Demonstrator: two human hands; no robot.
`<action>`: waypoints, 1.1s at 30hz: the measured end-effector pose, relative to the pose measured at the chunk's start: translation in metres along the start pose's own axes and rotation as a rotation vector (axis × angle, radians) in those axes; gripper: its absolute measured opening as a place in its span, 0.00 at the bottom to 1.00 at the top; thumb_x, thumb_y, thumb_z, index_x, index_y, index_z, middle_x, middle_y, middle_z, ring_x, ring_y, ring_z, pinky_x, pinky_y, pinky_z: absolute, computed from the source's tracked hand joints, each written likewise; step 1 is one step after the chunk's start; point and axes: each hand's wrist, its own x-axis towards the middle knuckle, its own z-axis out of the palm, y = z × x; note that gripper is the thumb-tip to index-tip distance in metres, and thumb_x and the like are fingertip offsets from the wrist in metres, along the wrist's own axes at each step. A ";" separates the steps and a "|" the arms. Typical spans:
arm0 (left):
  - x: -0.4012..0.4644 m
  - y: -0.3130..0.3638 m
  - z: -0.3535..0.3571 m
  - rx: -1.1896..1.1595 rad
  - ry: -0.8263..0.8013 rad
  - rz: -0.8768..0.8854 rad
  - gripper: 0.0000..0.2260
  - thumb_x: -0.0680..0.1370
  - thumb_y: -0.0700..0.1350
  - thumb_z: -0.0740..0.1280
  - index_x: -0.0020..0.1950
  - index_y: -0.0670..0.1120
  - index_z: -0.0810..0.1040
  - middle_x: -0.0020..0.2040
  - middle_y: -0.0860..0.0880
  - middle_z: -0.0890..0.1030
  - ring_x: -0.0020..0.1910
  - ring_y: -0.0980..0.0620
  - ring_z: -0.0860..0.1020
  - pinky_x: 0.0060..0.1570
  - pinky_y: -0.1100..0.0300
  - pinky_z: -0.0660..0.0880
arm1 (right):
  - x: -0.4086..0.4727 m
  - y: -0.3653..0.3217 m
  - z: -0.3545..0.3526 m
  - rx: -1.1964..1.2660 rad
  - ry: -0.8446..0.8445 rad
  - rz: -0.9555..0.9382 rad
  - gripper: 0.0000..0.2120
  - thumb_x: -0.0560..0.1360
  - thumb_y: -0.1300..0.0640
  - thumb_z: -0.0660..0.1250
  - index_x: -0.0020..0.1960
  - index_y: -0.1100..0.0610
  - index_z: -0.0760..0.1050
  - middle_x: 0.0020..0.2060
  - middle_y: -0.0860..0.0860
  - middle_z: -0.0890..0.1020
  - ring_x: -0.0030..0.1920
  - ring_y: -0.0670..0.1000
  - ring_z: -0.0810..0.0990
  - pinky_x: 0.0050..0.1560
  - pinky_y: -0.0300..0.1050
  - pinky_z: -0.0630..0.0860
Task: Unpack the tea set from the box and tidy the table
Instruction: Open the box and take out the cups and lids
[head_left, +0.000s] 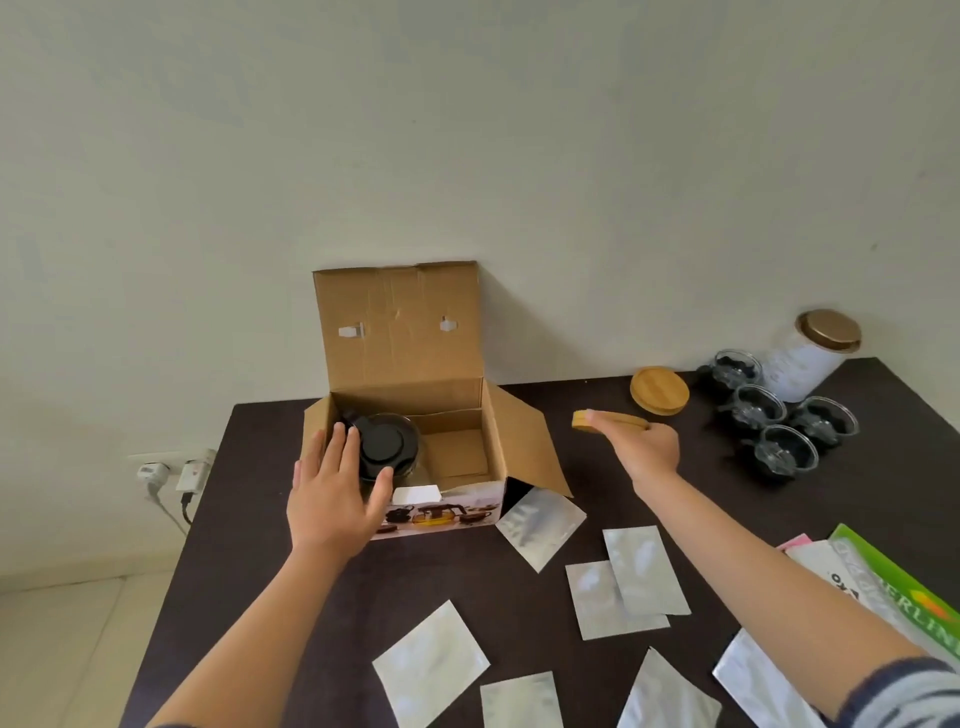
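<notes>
An open cardboard box (470, 410) stands at the back of the dark table (270, 571), its lid flap up against the wall. Inside on the left sits a glass teapot with a black lid (387, 447). My left hand (332, 493) hovers over the box's front left corner, fingers spread, holding nothing. My right hand (647, 447) is to the right of the box, gripping a round wooden coaster (608, 420) above the table. A second wooden coaster (660, 391) lies flat further back. Several glass cups with black bases (779, 421) are grouped at the back right.
A white jar with a gold lid (802, 358) stands behind the cups. Several silver foil pouches (540, 525) are scattered over the front half of the table. Green and white printed bags (904, 592) lie at the right edge. Wall sockets with plugs (171, 475) are left of the table.
</notes>
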 end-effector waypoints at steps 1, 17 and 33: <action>0.000 0.000 0.000 0.002 0.000 0.000 0.37 0.73 0.66 0.44 0.75 0.45 0.61 0.75 0.47 0.62 0.76 0.48 0.52 0.71 0.45 0.56 | 0.007 0.009 -0.005 -0.039 0.037 0.013 0.39 0.56 0.41 0.81 0.59 0.61 0.74 0.52 0.54 0.79 0.51 0.54 0.79 0.46 0.46 0.75; 0.001 0.007 0.002 0.028 -0.005 -0.045 0.34 0.75 0.64 0.48 0.72 0.44 0.66 0.72 0.46 0.68 0.74 0.46 0.58 0.62 0.40 0.70 | 0.096 0.071 -0.030 -0.356 0.264 -0.075 0.48 0.59 0.48 0.82 0.70 0.63 0.63 0.68 0.59 0.65 0.69 0.61 0.63 0.61 0.60 0.71; 0.002 0.005 0.006 0.015 -0.006 -0.038 0.34 0.75 0.65 0.47 0.72 0.44 0.67 0.72 0.45 0.68 0.74 0.45 0.58 0.60 0.39 0.72 | 0.067 0.068 -0.017 -0.445 0.212 -0.268 0.49 0.65 0.47 0.78 0.75 0.63 0.56 0.73 0.60 0.63 0.73 0.62 0.59 0.71 0.61 0.62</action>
